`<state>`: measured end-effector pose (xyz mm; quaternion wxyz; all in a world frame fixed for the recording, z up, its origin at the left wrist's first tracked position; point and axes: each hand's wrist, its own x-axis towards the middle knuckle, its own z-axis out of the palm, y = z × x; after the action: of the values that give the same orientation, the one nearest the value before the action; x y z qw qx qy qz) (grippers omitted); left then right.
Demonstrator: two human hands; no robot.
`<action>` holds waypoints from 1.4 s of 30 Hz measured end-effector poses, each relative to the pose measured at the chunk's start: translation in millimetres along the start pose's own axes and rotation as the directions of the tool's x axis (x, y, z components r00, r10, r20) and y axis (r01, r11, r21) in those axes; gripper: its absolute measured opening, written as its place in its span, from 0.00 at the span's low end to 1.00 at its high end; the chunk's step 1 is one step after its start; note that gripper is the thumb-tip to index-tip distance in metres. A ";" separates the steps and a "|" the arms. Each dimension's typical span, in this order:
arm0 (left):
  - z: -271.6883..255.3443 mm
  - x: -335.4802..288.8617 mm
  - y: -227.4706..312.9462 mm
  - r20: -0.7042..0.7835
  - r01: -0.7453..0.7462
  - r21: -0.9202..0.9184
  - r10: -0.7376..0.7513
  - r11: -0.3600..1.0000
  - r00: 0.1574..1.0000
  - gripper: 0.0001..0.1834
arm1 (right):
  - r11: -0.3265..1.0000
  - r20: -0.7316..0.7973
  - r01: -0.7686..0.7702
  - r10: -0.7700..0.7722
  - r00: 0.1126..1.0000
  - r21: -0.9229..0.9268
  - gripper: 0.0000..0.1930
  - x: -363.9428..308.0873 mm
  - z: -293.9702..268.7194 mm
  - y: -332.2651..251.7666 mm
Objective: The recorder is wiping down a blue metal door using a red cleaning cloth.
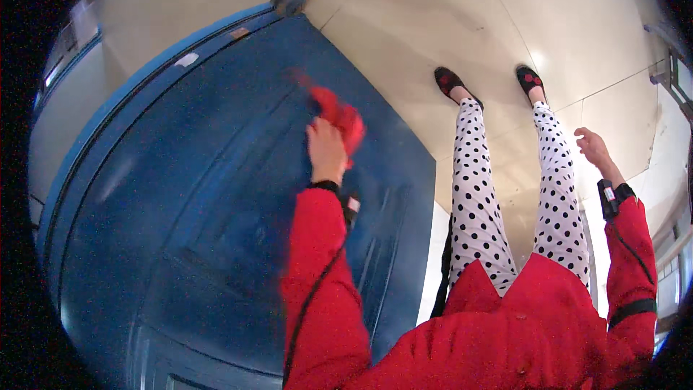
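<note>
Clutching a bunched red cloth (348, 126) before the blue door (209, 166), contact unclear, the left hand (327, 152) might drop it should its blurred loose end snag, while the empty right hand (595, 149) hangs, fingers loosely curled, beside the dotted trousers (476, 198).

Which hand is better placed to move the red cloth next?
Probably the left hand: it holds the red cloth near the blue door, while the right hand, apparently empty, is on the legs' far side.
</note>
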<state>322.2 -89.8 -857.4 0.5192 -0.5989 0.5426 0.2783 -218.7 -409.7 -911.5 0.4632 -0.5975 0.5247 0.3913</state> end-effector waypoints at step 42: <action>-23.8 -239.6 -23.5 0.027 -0.188 -0.154 0.194 0.970 0.981 0.29 | 0.977 -0.040 0.149 -0.157 0.987 -0.153 0.15 -32.8 0.0 -38.0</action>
<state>277.4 -28.3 -627.8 0.4544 -0.5754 0.5642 0.3796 -185.9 -400.2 -874.8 0.4320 -0.6790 0.4582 0.3773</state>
